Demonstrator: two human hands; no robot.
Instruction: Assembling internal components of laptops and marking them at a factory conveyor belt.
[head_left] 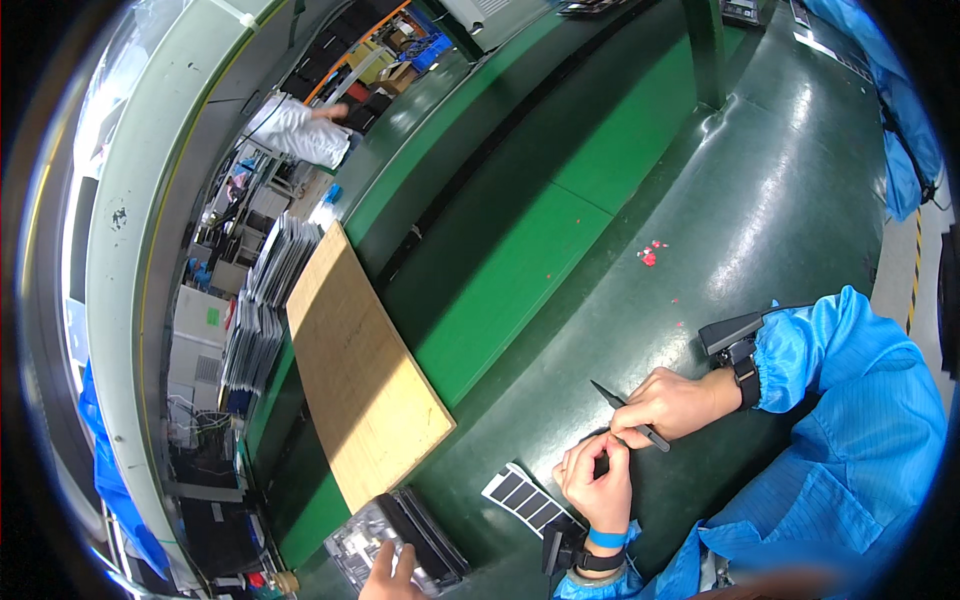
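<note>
My right hand (672,405) is closed around black tweezers (655,437), whose pointed end sticks out past the fingers to the upper left. My left hand (597,482) is just below it, with thumb and forefinger pinched together. The fingertips of both hands meet over the green table. Something small and dark seems to be between them, but the fingers hide what it is. Beside my left wrist lies a white sheet with black rectangular stickers (522,496).
A co-worker's hand (388,578) reaches over a clear tray of parts (365,540) beside a black case (432,530). Beyond lies a wooden board (365,360). Red scraps (650,255) dot the green table (560,330). A green post (704,55) rises at the far side.
</note>
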